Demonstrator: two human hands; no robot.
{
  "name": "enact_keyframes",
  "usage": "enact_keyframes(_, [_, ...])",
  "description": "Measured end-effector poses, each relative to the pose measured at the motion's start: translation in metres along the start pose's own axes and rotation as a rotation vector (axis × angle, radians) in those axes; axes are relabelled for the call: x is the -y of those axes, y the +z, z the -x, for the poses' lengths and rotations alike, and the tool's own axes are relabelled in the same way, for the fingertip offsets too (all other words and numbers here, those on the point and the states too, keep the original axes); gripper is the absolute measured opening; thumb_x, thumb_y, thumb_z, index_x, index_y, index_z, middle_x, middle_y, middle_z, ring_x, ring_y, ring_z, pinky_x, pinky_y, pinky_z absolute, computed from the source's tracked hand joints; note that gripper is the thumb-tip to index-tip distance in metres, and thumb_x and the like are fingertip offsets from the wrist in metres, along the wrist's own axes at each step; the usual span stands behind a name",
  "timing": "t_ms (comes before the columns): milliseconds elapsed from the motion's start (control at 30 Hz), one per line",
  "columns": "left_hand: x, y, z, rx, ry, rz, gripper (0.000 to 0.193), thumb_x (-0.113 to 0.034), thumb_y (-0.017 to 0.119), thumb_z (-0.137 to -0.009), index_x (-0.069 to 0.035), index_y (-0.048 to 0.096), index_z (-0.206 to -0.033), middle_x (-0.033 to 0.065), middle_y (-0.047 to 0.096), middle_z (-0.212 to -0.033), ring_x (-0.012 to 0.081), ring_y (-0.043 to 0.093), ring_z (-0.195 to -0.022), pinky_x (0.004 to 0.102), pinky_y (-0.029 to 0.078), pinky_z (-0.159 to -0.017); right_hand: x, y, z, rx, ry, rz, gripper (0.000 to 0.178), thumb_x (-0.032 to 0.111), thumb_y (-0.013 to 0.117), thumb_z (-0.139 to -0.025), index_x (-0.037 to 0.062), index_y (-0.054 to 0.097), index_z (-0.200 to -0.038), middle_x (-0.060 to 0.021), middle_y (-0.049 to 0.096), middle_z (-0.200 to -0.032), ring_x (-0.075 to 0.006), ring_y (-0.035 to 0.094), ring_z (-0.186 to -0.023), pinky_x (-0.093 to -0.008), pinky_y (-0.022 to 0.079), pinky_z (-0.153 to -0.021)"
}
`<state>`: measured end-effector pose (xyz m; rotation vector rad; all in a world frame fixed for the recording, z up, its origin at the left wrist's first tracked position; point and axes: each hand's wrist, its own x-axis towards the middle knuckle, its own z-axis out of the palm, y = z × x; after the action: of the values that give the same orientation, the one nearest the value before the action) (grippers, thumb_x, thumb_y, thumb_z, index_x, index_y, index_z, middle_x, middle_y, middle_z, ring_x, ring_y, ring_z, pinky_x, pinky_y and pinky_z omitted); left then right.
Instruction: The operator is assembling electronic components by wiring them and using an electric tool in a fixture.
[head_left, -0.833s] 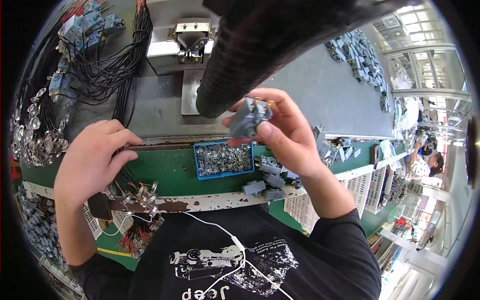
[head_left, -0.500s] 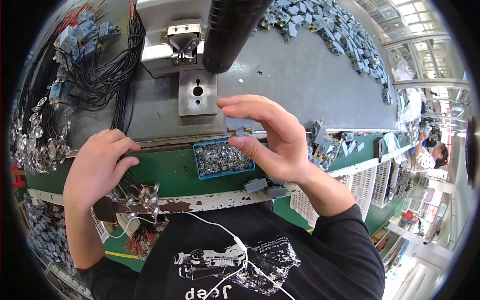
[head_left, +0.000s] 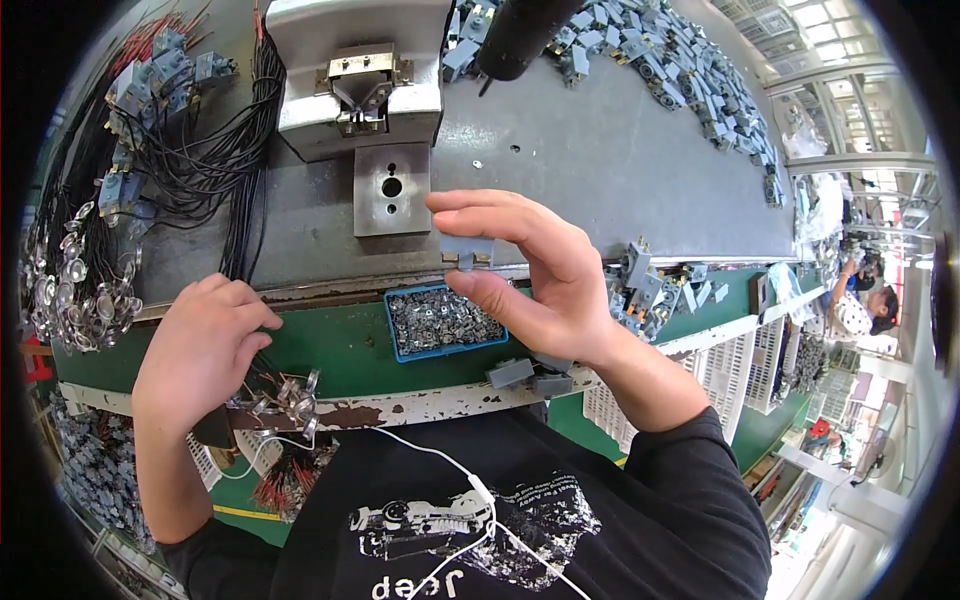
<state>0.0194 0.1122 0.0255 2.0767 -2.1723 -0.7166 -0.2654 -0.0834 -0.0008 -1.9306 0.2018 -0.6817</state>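
Observation:
My right hand [head_left: 545,265] pinches a small grey plastic housing [head_left: 466,250] with brass-coloured contacts between thumb and fingers, above the table's front edge. Just below it is a blue tray [head_left: 403,354] of small metal parts. My left hand [head_left: 205,345] hovers at or rests on the green front strip, its thumb apart from loosely bent fingers; nothing shows in its grip. Black wires with metal discs [head_left: 300,400] lie beside it. Beyond the right hand, a steel plate [head_left: 365,200] with holes lies before a metal fixture [head_left: 362,95].
A black cylindrical tool [head_left: 520,35] with a thin tip hangs over the table. Grey housings [head_left: 690,80] are heaped at the far right, more [head_left: 650,290] by my right wrist. Wired housings [head_left: 150,85] and bundled black cables [head_left: 215,140] lie at left. A person [head_left: 860,300] is far right.
The black tool has swung away and to the right, uncovering the fixture's right side. My right hand has shifted slightly left with the housing; my left hand has moved slightly nearer me.

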Motion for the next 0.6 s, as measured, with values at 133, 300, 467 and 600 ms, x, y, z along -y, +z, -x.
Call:
enact_keyframes(133, [0.001,0.0,0.002,-0.008,0.002,0.011,0.019,-0.005,0.075,-0.076,-0.007,0.072,-0.095,0.0079,0.067,-0.099,0.0319,0.06,-0.101,0.0436,0.048,-0.092,0.003,0.001,-0.004,0.01,-0.024,0.061,0.046,-0.005,0.075,-0.089,-0.0015,0.063,-0.132,-0.0195,0.066,-0.135,-0.0276,0.063,-0.126,-0.0373,0.048,-0.107])
enact_keyframes(300, [0.003,-0.012,0.009,0.071,0.017,0.016,0.021,-0.004,0.076,-0.074,-0.009,0.075,-0.094,0.0059,0.069,-0.094,0.0298,0.061,-0.101,0.0422,0.047,-0.092,0.019,0.001,-0.024,-0.073,0.178,0.145,0.047,0.004,0.079,-0.089,0.0023,0.061,-0.133,-0.0133,0.071,-0.129,-0.0206,0.067,-0.118,-0.0352,0.052,-0.095])
enact_keyframes(467, [0.027,-0.04,0.005,0.063,0.09,0.246,0.016,-0.003,0.076,-0.076,-0.006,0.075,-0.091,0.0063,0.073,-0.096,0.0252,0.066,-0.098,0.038,0.051,-0.087,-0.022,0.016,-0.044,0.0,-0.038,0.624,0.047,0.02,0.087,-0.081,0.0085,0.063,-0.12,-0.0076,0.069,-0.103,-0.0268,0.068,-0.08,-0.0356,0.055,-0.07])
enact_keyframes(600, [0.036,-0.047,0.013,-0.148,-0.168,0.858,0.011,0.007,0.067,-0.085,-0.001,0.072,-0.09,0.0117,0.074,-0.1,0.0189,0.07,-0.093,0.0325,0.055,-0.082,-0.04,0.03,-0.058,-0.044,-0.175,0.779,0.038,0.018,0.085,-0.079,0.0125,0.066,-0.112,-0.007,0.064,-0.108,-0.0284,0.067,-0.076,-0.037,0.055,-0.064])
